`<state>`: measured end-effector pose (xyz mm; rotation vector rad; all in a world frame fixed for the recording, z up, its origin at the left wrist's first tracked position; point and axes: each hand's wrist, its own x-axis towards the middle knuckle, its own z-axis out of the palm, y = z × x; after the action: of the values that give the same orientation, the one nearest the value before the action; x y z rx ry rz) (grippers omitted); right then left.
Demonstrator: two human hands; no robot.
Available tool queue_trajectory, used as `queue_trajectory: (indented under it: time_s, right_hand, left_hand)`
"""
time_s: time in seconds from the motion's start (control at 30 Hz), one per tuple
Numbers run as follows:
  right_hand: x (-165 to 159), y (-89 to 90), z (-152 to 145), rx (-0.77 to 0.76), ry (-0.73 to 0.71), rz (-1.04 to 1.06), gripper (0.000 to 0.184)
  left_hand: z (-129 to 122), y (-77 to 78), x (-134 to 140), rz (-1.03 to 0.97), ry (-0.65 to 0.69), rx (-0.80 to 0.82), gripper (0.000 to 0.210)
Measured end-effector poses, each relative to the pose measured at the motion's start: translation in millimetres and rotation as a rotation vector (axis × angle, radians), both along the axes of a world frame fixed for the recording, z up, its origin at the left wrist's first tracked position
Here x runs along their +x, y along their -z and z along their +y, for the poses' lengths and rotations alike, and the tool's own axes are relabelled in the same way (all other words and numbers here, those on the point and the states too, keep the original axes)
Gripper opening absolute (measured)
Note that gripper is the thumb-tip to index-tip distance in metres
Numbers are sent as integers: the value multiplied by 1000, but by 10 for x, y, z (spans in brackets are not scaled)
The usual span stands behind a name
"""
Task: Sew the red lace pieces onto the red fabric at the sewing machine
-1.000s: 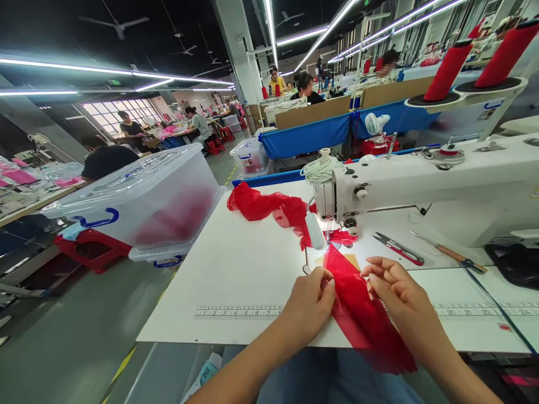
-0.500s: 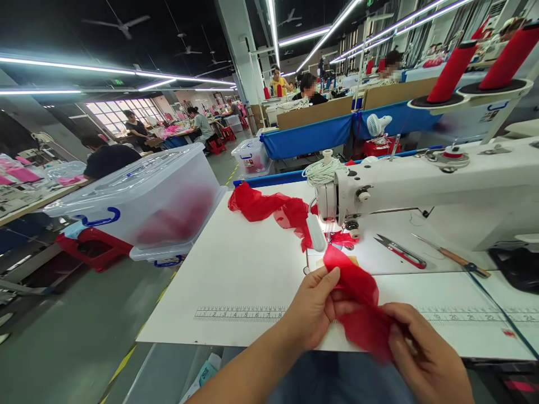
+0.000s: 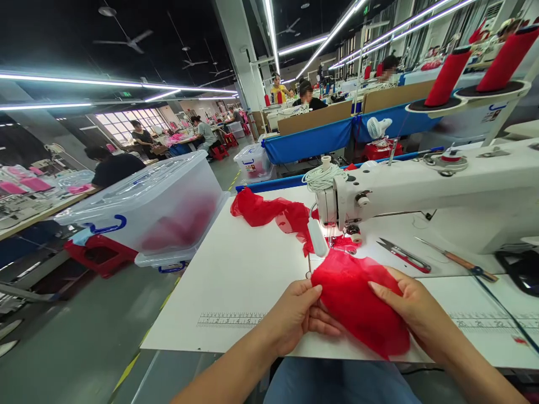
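Observation:
Sheer red fabric (image 3: 362,303) is spread between my two hands in front of the sewing machine (image 3: 421,185). My left hand (image 3: 307,314) pinches its left edge, thumb on top. At the upper right edge, my right hand (image 3: 408,306) grips the cloth with the thumb over it and the other fingers partly hidden. The far end of the cloth reaches up to the needle area. Behind the needle, a gathered red strip (image 3: 269,210) trails off to the left across the white table (image 3: 244,269).
Thread snips (image 3: 404,255) and a wooden-handled awl (image 3: 458,259) lie right of the needle. Red thread cones (image 3: 448,78) stand above the machine. A lidded clear plastic box (image 3: 181,202) is left of the table. A printed ruler (image 3: 227,320) runs along the front edge. Several people work beyond.
The red fabric, folded and bunched before, is now opened out flat. My right hand has moved up along its edge, and my left hand has shifted slightly left and down.

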<state>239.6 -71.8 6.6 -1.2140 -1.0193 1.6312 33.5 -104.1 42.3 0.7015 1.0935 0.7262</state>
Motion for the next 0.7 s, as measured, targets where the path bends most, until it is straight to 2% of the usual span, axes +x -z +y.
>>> queue_trajectory:
  time_s: [0.07, 0.13, 0.17, 0.23, 0.33, 0.37, 0.43, 0.53, 0.6, 0.7]
  right_hand:
    - [122, 47, -31, 148, -46, -334, 41]
    - [191, 90, -68, 255, -57, -572, 36]
    - [201, 104, -84, 303, -49, -638, 35]
    - [175, 112, -108, 410, -34, -699, 34]
    - [49, 92, -146, 549, -23, -724, 30]
    - [-1, 86, -163, 581, -25, -714, 28]
    - [-79, 91, -200, 615, -40, -677, 28]
    - [-94, 131, -238, 592, -44, -679, 27]
    - [-32, 162, -235, 562, 1, -738, 27]
    - [88, 184, -193, 549, 49, -872, 25]
  left_hand:
    - [-16, 25, -87, 288, 196, 19, 21]
    - [-13, -15, -150, 611, 385, 108, 20]
    - [0, -55, -160, 739, 418, 176, 22]
    - [55, -138, -115, 880, 350, 335, 24]
    - [199, -143, 98, 926, 277, 684, 22]
    - [255, -97, 183, 875, 274, 710, 25]
    - [363, 39, 322, 804, 183, 667, 27]
    - [467, 231, 398, 784, 154, 676, 23]
    - [488, 290, 373, 779, 152, 706, 23]
    - [471, 300, 302, 740, 146, 708, 18]
